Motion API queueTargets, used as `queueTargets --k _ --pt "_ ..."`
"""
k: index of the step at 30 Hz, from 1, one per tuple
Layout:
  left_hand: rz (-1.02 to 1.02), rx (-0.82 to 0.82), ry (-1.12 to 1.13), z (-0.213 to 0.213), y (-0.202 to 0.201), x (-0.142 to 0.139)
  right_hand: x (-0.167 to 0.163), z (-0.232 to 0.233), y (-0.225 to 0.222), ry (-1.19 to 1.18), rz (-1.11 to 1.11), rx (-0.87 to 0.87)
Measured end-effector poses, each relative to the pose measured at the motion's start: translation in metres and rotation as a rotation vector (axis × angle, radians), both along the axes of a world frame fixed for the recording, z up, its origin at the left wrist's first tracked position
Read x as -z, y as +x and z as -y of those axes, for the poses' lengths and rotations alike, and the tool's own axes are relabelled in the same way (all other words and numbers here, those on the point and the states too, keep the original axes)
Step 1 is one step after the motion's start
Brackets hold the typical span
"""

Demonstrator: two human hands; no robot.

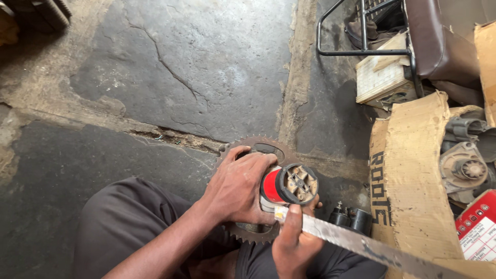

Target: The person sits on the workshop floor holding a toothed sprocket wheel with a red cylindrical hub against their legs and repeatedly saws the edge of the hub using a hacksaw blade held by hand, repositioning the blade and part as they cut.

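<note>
From the head camera, the left hand wraps its fingers tightly around a small cylindrical part with a red band and a grey, ribbed end cap that faces up and to the right. The part sits directly over a rusty toothed sprocket, which shows behind the knuckles and again below the wrist. The right hand is closed around a long flat metal blade, thumb pressed along its top; the blade tip meets the part just below the left fingertips, at the seam under the red band.

The risk, as I judge it, lies in how close the tip is to the gripping fingers: a slip off the rounded casing could drive the edge into the left hand. Prying at an angle might also crack the cap or twist the part out of the grip. Sprocket teeth beneath the wrist could scrape skin if the hand jerks. A cardboard box of parts stands well right of the grip.
</note>
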State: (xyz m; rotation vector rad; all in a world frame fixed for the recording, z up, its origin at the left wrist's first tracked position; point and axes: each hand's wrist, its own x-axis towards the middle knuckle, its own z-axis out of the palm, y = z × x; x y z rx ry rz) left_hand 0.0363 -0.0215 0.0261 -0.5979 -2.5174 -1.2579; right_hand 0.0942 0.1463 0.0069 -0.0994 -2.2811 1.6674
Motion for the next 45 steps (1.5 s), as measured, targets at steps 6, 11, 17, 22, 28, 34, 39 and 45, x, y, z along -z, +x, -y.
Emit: queueTargets --k 6,11,17,22,28,34,39,45 --pt "0.043 -0.011 -0.022 -0.001 0.002 0.0 -0.008 0.001 -0.007 0.392 -0.202 0.032" --pt "-0.019 -0.04 -0.023 -0.004 0.001 0.001 -0.006 0.001 -0.008 0.215 -0.119 0.072" --pt "0.033 -0.077 -0.012 -0.008 0.005 0.001 0.008 -0.004 -0.011 0.282 -0.172 0.142" --pt "0.023 -0.084 0.009 -0.009 0.005 0.002 0.014 -0.006 -0.01 0.249 -0.297 0.093" --pt "0.006 -0.086 -0.002 -0.009 0.003 0.002 0.026 -0.017 -0.01 0.181 -0.204 0.141" --pt "0.01 -0.088 0.002 -0.008 0.007 0.002 0.033 -0.016 0.001 -0.028 -0.043 0.179" --pt "-0.02 -0.086 0.009 -0.008 0.007 0.001 0.023 -0.003 0.001 0.154 -0.241 0.081" --pt "0.003 -0.093 0.004 -0.011 0.007 0.001 0.01 -0.002 -0.007 0.239 -0.277 0.046"
